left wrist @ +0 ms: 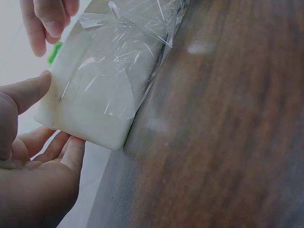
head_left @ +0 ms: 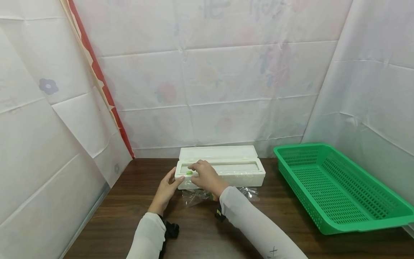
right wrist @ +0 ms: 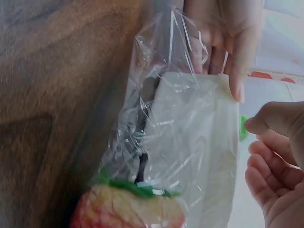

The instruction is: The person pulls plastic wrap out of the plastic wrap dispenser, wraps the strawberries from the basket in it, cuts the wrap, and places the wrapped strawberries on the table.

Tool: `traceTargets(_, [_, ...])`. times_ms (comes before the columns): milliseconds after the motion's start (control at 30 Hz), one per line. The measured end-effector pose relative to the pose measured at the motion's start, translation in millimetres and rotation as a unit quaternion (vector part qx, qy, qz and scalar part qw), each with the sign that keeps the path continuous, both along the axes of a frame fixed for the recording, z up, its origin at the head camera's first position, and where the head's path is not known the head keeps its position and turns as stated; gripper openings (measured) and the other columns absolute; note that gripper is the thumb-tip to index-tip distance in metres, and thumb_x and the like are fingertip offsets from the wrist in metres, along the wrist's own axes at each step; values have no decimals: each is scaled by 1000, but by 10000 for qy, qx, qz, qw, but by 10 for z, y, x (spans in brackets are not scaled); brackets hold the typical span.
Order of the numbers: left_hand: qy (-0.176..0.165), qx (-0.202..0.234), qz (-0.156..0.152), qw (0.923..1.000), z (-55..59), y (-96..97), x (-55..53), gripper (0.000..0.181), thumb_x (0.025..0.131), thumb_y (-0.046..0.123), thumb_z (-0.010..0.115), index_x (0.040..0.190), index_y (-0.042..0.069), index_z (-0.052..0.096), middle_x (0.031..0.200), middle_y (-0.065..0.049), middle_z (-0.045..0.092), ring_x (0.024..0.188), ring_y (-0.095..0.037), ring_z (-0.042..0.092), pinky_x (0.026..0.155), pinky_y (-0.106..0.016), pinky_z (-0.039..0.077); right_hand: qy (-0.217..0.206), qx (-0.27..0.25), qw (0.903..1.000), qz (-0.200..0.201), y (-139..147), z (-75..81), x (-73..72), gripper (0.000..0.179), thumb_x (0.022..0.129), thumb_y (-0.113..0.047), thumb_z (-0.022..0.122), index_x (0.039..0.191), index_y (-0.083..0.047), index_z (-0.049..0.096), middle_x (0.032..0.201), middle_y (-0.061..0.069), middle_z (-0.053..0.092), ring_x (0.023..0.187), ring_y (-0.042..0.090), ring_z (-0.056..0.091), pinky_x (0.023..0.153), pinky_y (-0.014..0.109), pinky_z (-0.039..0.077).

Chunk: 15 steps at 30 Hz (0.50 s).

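Note:
A white cling film dispenser box (head_left: 223, 178) stands with its lid (head_left: 218, 152) raised at the back. My left hand (head_left: 166, 189) grips its left end, thumb at the front edge and fingers around the end in the left wrist view. My right hand (head_left: 207, 176) is over the box's left part, its thumb at the small green slider cutter (right wrist: 243, 128); whether they touch I cannot tell. Clear cling film (left wrist: 118, 57) hangs crumpled down the box front. In the right wrist view, a red-yellow fruit (right wrist: 128, 209) with green leaves and a dark stem lies by the film.
A green perforated plastic basket (head_left: 336, 198) stands to the right on the dark wooden table (head_left: 129, 216). Pale patterned sheets (head_left: 226, 79) hang behind the table and on both sides, with a red strip (head_left: 100, 75) at the left corner.

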<state>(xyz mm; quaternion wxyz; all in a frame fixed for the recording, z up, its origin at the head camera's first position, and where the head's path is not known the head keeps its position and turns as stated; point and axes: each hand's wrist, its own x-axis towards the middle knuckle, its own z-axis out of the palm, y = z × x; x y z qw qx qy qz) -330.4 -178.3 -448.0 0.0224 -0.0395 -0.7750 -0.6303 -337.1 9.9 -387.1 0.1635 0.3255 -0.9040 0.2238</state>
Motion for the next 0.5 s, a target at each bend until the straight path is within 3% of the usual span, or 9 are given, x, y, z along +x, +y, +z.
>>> traceTargets(200, [-10, 6, 8, 10000, -5, 6, -11, 80, 84, 45, 64, 148, 16, 25, 150, -14, 28, 133, -31, 28, 105, -53, 32, 133, -234, 9996, 15, -88, -44, 3, 30, 81, -10, 63, 111, -5, 65, 94, 5, 62, 83, 11, 52, 70, 24, 51])
traceTargets(500, [24, -44, 5, 10000, 5, -8, 12, 80, 84, 45, 64, 148, 16, 24, 148, -16, 31, 132, -30, 29, 105, -53, 33, 217, -112, 9993, -300, -159, -38, 2, 21, 82, -17, 70, 100, -7, 69, 93, 4, 62, 82, 12, 54, 74, 24, 52])
